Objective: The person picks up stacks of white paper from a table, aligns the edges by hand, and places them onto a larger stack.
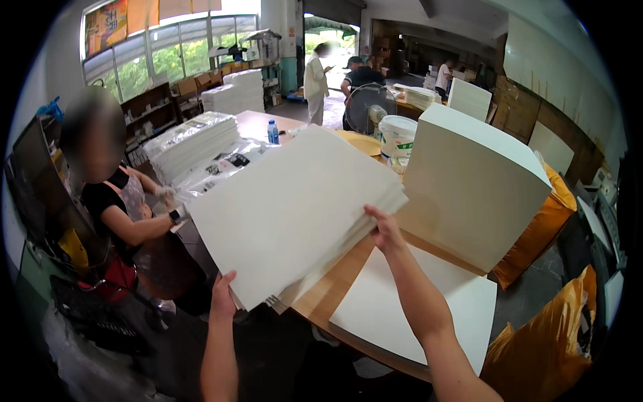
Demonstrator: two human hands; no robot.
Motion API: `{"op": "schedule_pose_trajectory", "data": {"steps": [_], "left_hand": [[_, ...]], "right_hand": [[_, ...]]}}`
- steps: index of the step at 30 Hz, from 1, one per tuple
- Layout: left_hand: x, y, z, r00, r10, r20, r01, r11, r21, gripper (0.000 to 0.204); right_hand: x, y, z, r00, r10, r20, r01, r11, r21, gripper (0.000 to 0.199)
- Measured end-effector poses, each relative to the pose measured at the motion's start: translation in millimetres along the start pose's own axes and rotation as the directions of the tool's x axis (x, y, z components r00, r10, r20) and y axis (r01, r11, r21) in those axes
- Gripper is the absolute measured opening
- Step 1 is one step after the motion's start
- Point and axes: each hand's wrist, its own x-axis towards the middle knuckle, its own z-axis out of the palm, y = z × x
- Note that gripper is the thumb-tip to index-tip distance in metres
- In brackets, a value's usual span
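Note:
A fanned stack of large white sheets (pixel 295 208) is held tilted above the table between my two hands. My left hand (pixel 223 293) grips its near left corner, thumb on top and fingers hidden beneath. At the right edge, my right hand (pixel 384 228) is closed round the sheets with the thumb on top. Below my right forearm, a flat white stack (pixel 402 295) lies on the wooden table (pixel 328 295). Behind it, a tall block of white sheets (pixel 469 187) stands on edge.
At the left, a co-worker (pixel 134 221) with gloved hands stands by plastic-wrapped white stacks (pixel 194 144). A blue-capped bottle (pixel 272 132), a white bucket (pixel 396 136) and a fan (pixel 368 109) are farther back. Orange sacks (pixel 546 342) sit at the right. Other people stand near the doorway.

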Motion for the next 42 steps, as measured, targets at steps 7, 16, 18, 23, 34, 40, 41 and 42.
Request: {"op": "schedule_pose_trajectory", "data": {"steps": [7, 16, 18, 23, 34, 40, 41, 42], "left_hand": [[80, -63, -26, 0.972, -0.234, 0.018, 0.234, 0.964, -0.122, 0.052], [45, -50, -27, 0.931, -0.308, -0.194, 0.296, 0.951, -0.089, 0.048], [55, -47, -22, 0.939, -0.284, -0.192, 0.274, 0.959, -0.077, 0.049], [69, -65, -40, 0.938, -0.318, -0.141, 0.293, 0.940, -0.174, 0.053], [83, -57, -65, 0.934, -0.264, -0.240, 0.247, 0.964, -0.099, 0.053], [92, -71, -53, 0.952, -0.288, -0.100, 0.268, 0.948, -0.171, 0.052], [94, -73, -64, 0.949, -0.284, -0.134, 0.262, 0.952, -0.162, 0.052], [96, -73, -71, 0.944, -0.271, -0.186, 0.256, 0.961, -0.103, 0.051]], "right_hand": [[157, 114, -66, 0.947, 0.047, -0.318, -0.111, 0.976, -0.187, 0.051], [105, 123, -87, 0.918, 0.282, -0.278, -0.284, 0.958, 0.033, 0.055], [109, 125, -83, 0.918, 0.267, -0.292, -0.267, 0.963, 0.042, 0.058], [135, 137, -95, 0.891, 0.272, -0.362, -0.318, 0.945, -0.072, 0.053], [-45, 194, 14, 0.983, -0.021, -0.185, -0.103, 0.767, -0.634, 0.028], [-411, 74, -29, 0.871, 0.348, 0.347, 0.004, 0.700, -0.714, 0.017], [-449, 53, -43, 0.917, 0.390, -0.080, -0.331, 0.635, -0.698, 0.017], [-478, 36, -65, 0.911, 0.213, -0.352, -0.408, 0.581, -0.704, 0.018]]}}
